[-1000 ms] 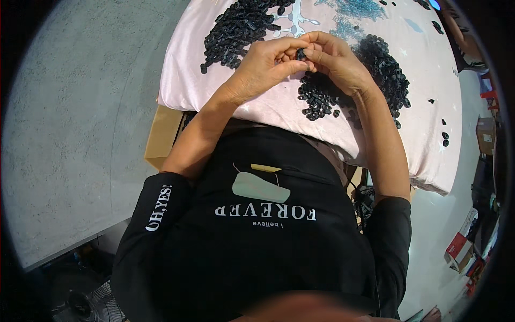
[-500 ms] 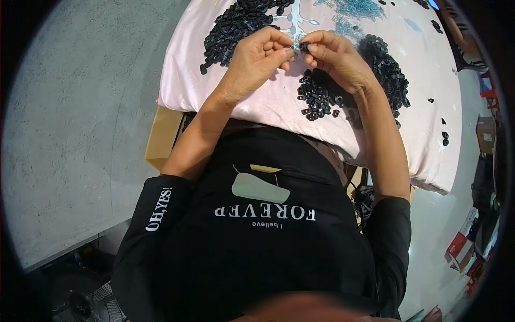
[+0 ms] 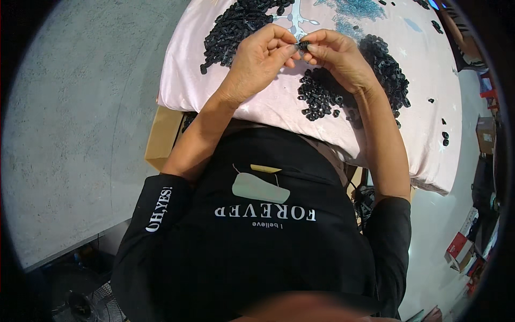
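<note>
Above the pink cloth, my left hand point(image 3: 260, 61) and my right hand point(image 3: 340, 58) meet fingertip to fingertip. A small black plastic piece point(image 3: 304, 45) sits between them, pinched by my right thumb and index finger. My left thumb and index finger are closed at its left end; whatever lies inside that pinch is too small to make out. Under and beside my right hand lies a loose group of small black cube-like pieces point(image 3: 316, 99). Past my left hand is a large heap of black pieces point(image 3: 233, 35).
Another black heap point(image 3: 394, 80) lies right of my right hand. Farther back is a heap of small bluish see-through pieces point(image 3: 357, 11). A few black pieces point(image 3: 445, 138) are scattered at the right. A cardboard box point(image 3: 161, 139) stands under the cloth-covered table point(image 3: 185, 80); a fan point(image 3: 88, 306) is lower left.
My hands have come together: the gap between their fingertips has closed, and the black piece now touches the fingers of both. The heaps have not moved.
</note>
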A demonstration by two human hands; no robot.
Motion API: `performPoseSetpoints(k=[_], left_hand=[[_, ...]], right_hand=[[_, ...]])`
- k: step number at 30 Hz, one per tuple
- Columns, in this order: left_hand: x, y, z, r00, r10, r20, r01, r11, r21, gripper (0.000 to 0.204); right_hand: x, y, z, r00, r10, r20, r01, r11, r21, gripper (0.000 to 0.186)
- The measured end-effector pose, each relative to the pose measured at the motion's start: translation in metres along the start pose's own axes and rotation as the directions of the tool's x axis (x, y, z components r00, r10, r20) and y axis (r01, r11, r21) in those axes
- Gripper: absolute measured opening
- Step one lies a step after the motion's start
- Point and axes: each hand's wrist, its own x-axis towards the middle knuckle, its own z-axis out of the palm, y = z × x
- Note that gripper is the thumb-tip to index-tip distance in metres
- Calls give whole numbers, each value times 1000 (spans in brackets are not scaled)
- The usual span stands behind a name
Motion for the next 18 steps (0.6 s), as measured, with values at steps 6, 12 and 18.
performPoseSetpoints(k=[6, 12, 18], left_hand=[[1, -4, 1, 999, 36, 14, -37, 998, 60, 15], [1, 0, 0, 999, -34, 13, 34, 999, 11, 13], [2, 2, 1, 1000, -12, -19, 13, 999, 30, 13]], right_hand=[[-1, -2, 3, 999, 26, -24, -27, 998, -49, 19], [-2, -1, 5, 999, 10, -33, -12, 997, -76, 19], [-2, -2, 5, 999, -4, -40, 0, 996, -93, 18]])
